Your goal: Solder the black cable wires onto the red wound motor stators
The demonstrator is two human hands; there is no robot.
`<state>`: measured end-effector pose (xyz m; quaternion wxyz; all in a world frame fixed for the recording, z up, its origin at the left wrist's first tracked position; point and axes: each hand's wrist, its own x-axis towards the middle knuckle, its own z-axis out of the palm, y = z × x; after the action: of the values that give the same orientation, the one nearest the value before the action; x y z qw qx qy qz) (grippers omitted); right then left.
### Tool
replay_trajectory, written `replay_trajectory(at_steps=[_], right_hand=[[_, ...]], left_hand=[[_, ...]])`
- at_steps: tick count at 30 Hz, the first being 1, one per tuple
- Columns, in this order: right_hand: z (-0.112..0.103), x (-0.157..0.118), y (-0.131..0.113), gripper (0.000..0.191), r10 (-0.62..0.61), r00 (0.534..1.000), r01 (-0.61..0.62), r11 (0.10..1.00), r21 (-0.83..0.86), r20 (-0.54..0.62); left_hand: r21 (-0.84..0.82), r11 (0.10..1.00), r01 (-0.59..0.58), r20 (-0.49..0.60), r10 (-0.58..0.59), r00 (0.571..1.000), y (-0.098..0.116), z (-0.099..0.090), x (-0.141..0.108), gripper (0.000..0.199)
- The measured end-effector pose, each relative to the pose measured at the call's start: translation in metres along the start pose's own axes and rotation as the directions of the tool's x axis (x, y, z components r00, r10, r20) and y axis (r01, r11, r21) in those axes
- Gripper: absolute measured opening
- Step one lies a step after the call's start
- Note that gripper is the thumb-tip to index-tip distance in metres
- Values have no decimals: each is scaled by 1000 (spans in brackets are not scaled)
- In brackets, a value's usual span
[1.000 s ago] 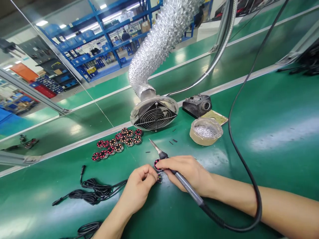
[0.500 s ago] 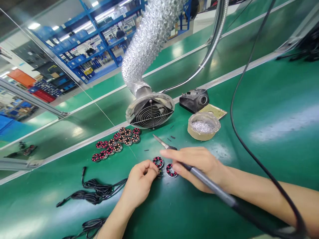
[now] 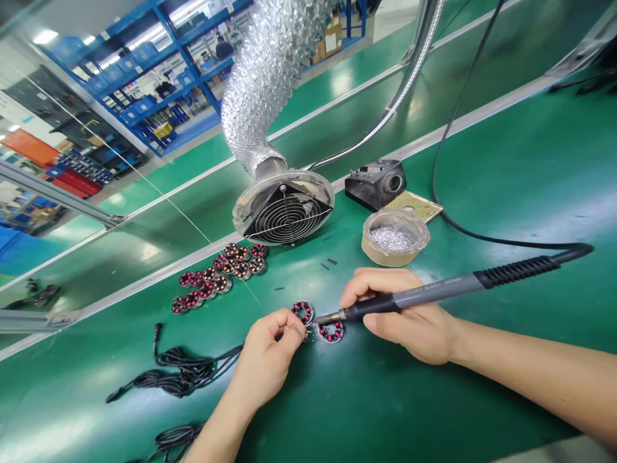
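Just beyond the left hand [image 3: 272, 355] on the green bench [image 3: 347, 411], two red-wound rings [image 3: 331, 332] lie near each other; its thumb and forefinger pinch thin wire ends [image 3: 309, 335]; the right hand [image 3: 409, 315] grips a soldering iron [image 3: 429, 292], tip between the rings; steady wires and a light touch seem wise, fingertips away from hot metal; a rail [image 3: 482, 117] marks the far edge; rightward lies roomier surface, crossed by the cord [image 3: 520, 243].
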<state>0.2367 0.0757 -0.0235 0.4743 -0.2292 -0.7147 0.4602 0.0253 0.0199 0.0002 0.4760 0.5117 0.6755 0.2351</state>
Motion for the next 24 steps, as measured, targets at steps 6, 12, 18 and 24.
replay_trajectory(at_steps=[6, 12, 18, 24], right_hand=[[1, 0, 0, 17, -7, 1000, 7, 1000, -5, 10], [2, 0, -1, 19, -25, 1000, 25, 1000, -8, 17], [4, 1, -2, 19, -85, 996, 86, 996, -34, 29], [3, 0, -4, 20, -103, 994, 105, 993, -46, 30]], left_hand=[[8, 1000, 1, 5, -1, 1000, 0, 0, -1, 20], [5, 1000, -10, 7, 10, 1000, -3, 0, -1, 20], [37, 999, -18, 7, 18, 1000, -5, 0, -2, 21], [46, 999, -14, 13, 13, 1000, -5, 0, -2, 20]])
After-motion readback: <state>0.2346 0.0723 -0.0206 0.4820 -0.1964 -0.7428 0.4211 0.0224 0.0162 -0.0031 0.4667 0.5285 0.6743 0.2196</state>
